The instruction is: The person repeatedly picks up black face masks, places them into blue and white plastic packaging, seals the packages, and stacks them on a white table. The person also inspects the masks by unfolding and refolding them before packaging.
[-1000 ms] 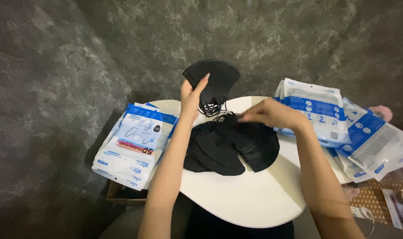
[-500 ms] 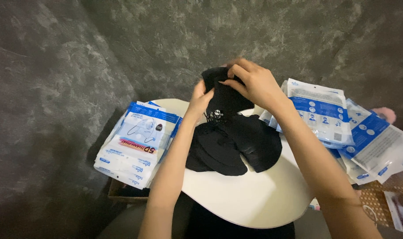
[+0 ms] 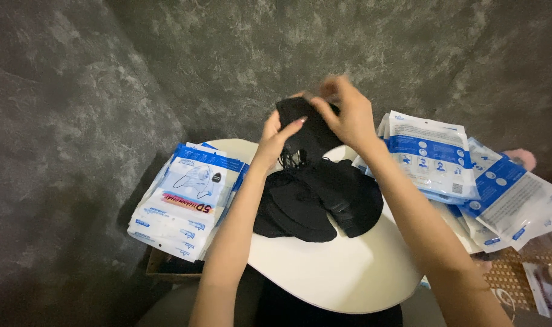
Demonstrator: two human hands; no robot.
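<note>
Head view: both hands are raised above a white round table, in the upper middle of the frame.
Left hand [image 3: 276, 134]: fingers pinched on the lower left edge of a black face mask [image 3: 306, 130], thumb in front.
Right hand [image 3: 342, 112]: blurred; fingers curled over the mask's top right edge, gripping it.
Held mask: lifted clear of the table, between the 2 hands; its long axis runs roughly up and down with a slight lean to the left, and its thin ear loops [image 3: 291, 158] dangle from the lower end.
Mask pile [image 3: 318, 203]: several more black masks lie overlapping on the table just below the hands, spread left to right.
Table [image 3: 336, 272]: white top, bare toward the lower middle of the frame.
Left packets [image 3: 188, 203]: a stack of sealed blue-and-white flat pouches at the table's left edge; the top one pictures a mask.
Right packets [image 3: 433, 154]: more blue-and-white pouches fanned out at the right; their contents cannot be seen.
</note>
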